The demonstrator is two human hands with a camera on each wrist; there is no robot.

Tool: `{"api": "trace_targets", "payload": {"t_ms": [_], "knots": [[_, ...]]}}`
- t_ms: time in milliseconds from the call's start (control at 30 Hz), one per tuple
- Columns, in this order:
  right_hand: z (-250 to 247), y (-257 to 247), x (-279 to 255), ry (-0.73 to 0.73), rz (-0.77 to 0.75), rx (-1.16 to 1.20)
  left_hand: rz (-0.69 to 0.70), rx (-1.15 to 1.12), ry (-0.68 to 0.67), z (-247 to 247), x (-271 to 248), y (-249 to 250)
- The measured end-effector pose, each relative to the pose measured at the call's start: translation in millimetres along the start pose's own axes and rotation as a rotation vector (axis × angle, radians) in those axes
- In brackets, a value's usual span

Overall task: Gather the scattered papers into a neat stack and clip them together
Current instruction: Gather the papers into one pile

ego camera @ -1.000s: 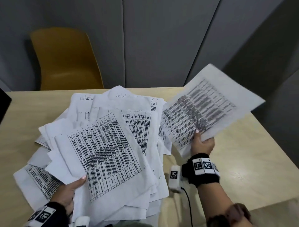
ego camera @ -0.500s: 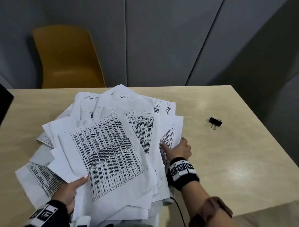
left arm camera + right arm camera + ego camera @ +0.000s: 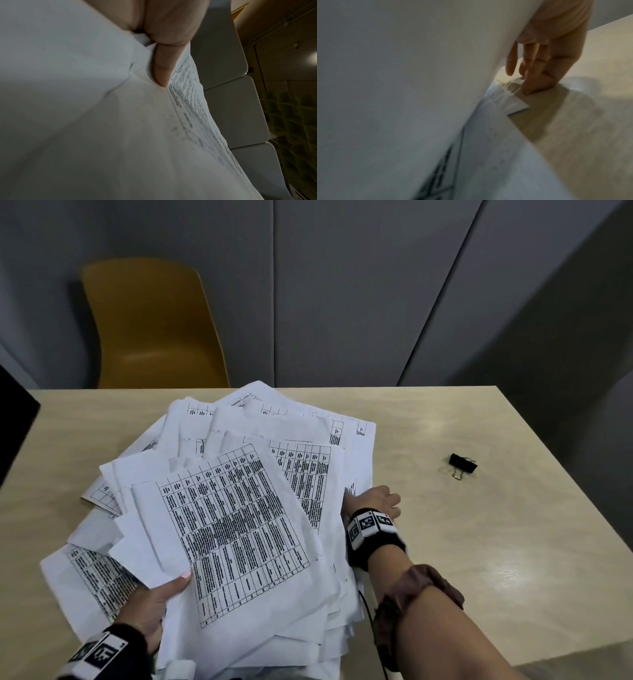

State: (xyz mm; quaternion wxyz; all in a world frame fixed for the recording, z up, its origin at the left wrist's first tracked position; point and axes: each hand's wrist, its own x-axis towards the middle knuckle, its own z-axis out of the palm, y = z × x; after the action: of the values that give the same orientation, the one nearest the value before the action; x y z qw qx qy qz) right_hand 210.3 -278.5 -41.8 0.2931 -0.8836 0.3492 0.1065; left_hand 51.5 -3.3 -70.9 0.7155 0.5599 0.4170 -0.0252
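Observation:
A loose pile of printed papers is fanned over the middle and left of the wooden table. My left hand grips the pile's near-left part, its thumb pressing on top of the sheets and its fingers hidden beneath. My right hand sits at the pile's right edge. Its fingers are straight and reach under a lifted sheet, with the tips touching the table. A black binder clip lies alone on the table, well to the right of the pile.
A yellow chair stands behind the table's far edge, in front of grey wall panels. A dark object juts in at the left edge. The table's right edge runs diagonally close to the clip.
A second ago my right hand held one sheet raised at the right. That sheet has since joined the pile, uncovering the clip, and the hand now rests at the pile's right edge.

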Motion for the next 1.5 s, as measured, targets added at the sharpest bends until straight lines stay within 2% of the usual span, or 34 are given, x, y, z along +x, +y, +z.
{"api": "trace_targets", "payload": {"t_ms": [167,367,533,733,833,933,1033,1067,1133,1233,1400,1500], "knots": [[7.3,-8.9,0.1,0.033,-0.056,-0.107,0.015,-0.053,-0.037,3.2,-2.4,2.6],[-1.1,-8.7,0.3,-0.125,-0.069,0.007,0.001,-0.093,-0.034,-0.9,10.1,-5.6],[-2.7,-3.0,1.5,-0.132,-0.049,0.017,-0.005,-0.053,-0.050,-2.0,11.6,-5.6],[-15.1,16.2,7.4,-0.164,-0.106,0.132,-0.011,-0.052,-0.067,-4.9,15.9,-7.6],[-33.2,40.8,14.4,-0.117,-0.076,0.145,0.007,-0.002,-0.083,-6.9,16.3,-8.1],[-57.8,70.9,21.5,-0.080,-0.008,0.303,0.028,0.029,-0.102,-4.3,15.8,-7.5],[-62.7,87.1,17.0,-0.224,0.082,0.639,0.040,0.041,-0.128,0.9,17.4,-7.2],[-58.9,89.9,16.1,-0.241,0.091,0.681,0.039,0.050,-0.126,2.1,17.9,-6.7],[-51.7,93.5,13.8,-0.183,0.044,0.578,0.039,0.065,-0.117,4.9,16.1,-6.1],[-60.5,98.4,10.2,0.042,-0.013,0.360,0.047,0.095,-0.101,6.6,12.6,-5.9],[-94.4,103.7,0.6,0.271,-0.225,0.301,0.036,0.115,-0.099,8.1,11.3,-4.1],[-107.1,104.3,-4.5,0.395,-0.272,0.404,0.042,0.117,-0.091,7.3,13.5,-4.4]]}}
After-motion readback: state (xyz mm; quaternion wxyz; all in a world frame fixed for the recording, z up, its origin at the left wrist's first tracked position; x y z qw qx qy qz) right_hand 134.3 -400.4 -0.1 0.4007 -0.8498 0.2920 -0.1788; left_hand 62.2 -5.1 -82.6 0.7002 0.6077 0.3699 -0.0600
